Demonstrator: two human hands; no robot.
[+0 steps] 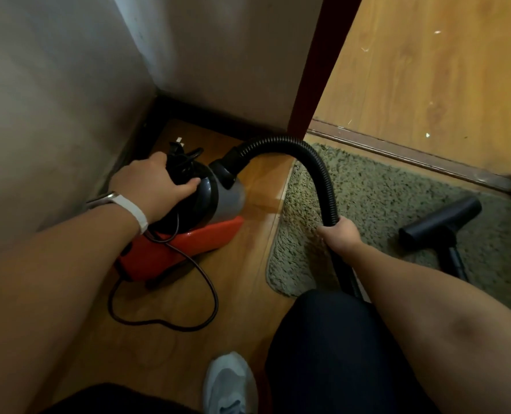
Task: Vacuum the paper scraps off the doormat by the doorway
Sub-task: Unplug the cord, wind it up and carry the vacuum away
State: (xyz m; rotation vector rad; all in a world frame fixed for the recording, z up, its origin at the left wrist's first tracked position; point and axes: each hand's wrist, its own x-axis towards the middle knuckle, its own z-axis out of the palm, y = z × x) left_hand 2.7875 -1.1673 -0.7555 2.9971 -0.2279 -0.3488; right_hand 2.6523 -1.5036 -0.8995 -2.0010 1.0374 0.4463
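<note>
A red, grey and black canister vacuum (206, 234) sits on the wooden floor in the wall corner. My left hand (154, 186) grips its black top, where the coiled cord and plug lie. A black ribbed hose (311, 162) arches from the vacuum over to my right hand (339, 234), which is closed around it above the shaggy green doormat (376, 192). The black floor nozzle (441, 224) rests on the mat to the right. No paper scraps are visible on the mat; a few pale bits (427, 134) lie on the floor beyond the threshold.
A dark red door frame post (317, 70) rises at the mat's far left corner, and a wooden threshold strip (397, 150) runs behind the mat. Grey walls close in the left. A loose power cord (188, 321) loops on the floor by my white shoe (228, 383).
</note>
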